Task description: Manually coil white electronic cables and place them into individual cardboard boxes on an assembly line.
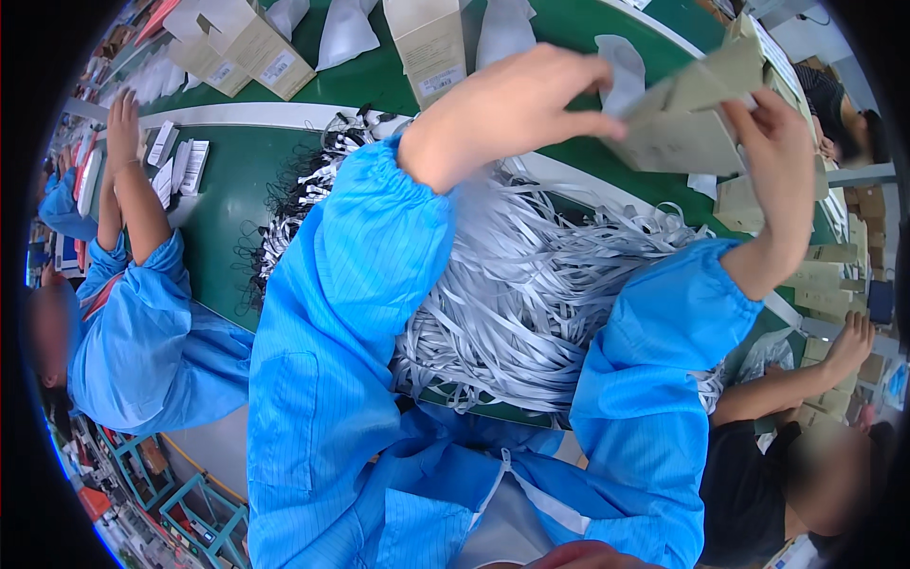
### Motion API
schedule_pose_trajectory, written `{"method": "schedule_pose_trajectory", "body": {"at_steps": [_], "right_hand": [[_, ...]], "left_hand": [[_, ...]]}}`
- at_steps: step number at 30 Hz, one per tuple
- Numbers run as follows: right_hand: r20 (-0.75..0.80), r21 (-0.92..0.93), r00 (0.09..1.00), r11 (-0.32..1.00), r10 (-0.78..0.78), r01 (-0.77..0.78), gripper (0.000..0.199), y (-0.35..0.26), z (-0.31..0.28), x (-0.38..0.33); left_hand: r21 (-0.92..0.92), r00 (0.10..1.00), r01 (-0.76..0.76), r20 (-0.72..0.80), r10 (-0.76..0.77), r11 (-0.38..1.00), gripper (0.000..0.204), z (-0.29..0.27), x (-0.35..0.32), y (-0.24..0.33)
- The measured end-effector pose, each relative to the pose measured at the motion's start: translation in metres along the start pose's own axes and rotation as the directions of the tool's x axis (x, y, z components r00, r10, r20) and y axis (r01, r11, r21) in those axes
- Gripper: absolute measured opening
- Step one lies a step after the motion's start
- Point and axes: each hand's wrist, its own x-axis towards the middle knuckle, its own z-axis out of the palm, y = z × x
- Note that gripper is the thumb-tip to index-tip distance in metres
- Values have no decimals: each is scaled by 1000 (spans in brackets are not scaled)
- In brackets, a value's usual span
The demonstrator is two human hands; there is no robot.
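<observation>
My right hand (777, 142) is closed on a beige cardboard box (684, 137) with its flaps up, at the upper right. The box is tilted and slightly blurred. My left hand (545, 100) reaches to the box's left side with thumb and fingers apart. Its thumb tip is at the box's edge; whether it touches I cannot tell. Just behind those fingers stands a white soft pouch (621, 74). Beneath my forearms lies a large tangled heap of light grey lanyard straps (517, 294), with black cords and clips (308, 185) at its left end.
More beige boxes (427, 52) and white pouches (346, 36) stand along the far green table. A white rail (237, 116) divides the surfaces. Small white boxes (192, 169) lie left. Co-workers sit on both sides; one raises a hand (123, 128), another reaches toward boxes (820, 275).
</observation>
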Motion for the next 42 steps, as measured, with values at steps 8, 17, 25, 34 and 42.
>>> {"method": "schedule_pose_trajectory", "body": {"at_steps": [8,17,25,34,42], "right_hand": [[120,123,943,938,310,-324,40,95,-29,-16],[-390,143,908,984,153,-104,47,28,-56,-42],[397,637,847,771,-354,24,57,-60,22,-32],[589,797,502,559,-634,-228,30,-54,36,-16],[285,701,881,709,-377,77,24,-64,21,-42]], "left_hand": [[218,766,78,612,-199,973,27,74,-37,-6],[208,923,35,369,-112,977,14,29,-8,29],[-748,804,534,305,-510,394,63,-40,12,78],[-305,581,-89,-789,-199,948,47,-88,-16,90],[31,857,515,-35,-514,856,103,-111,-27,109]]}}
